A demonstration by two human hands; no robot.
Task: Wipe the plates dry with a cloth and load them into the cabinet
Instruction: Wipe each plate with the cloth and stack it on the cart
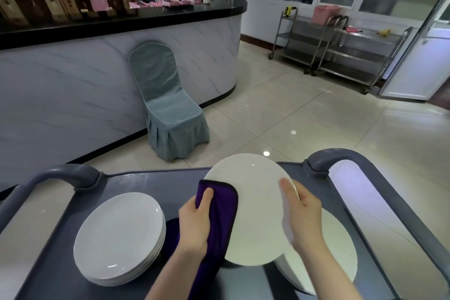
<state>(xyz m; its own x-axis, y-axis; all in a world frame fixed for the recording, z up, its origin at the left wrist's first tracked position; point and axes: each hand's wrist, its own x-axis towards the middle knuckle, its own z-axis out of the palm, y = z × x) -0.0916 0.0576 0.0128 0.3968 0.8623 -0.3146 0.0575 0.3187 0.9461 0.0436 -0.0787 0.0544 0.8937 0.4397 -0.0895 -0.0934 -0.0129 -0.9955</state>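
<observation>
1. Head view, over the grey cart (60,263): a white plate (253,209) is held tilted above the cart deck, clear of the other dishes.
2. Left hand (194,224): fingers curled round a purple cloth (221,202), thumb on top. The cloth is folded over the plate's left edge.
3. Right hand (304,217): grips the plate's right rim, thumb laid on its face.
4. Other plates: a left stack (119,236) sits on the deck. A right stack (336,251) lies directly beneath the held plate. The cabinet is not in view.
5. Hazard: only the right hand grips the plate directly. A wet rim or hard wiping pressure could slip it loose, and it would likely strike the right stack below.
6. Hazard: the hanging cloth tail passes near the left stack and could drag on it.
7. Edges: raised cart handles (341,153) stand at both far corners. Lift the plate above them before swinging sideways.
8. Open room: tiled floor ahead is free. A covered chair (168,109) stands ahead to the left against the counter, with steel trolleys (341,51) far right.
</observation>
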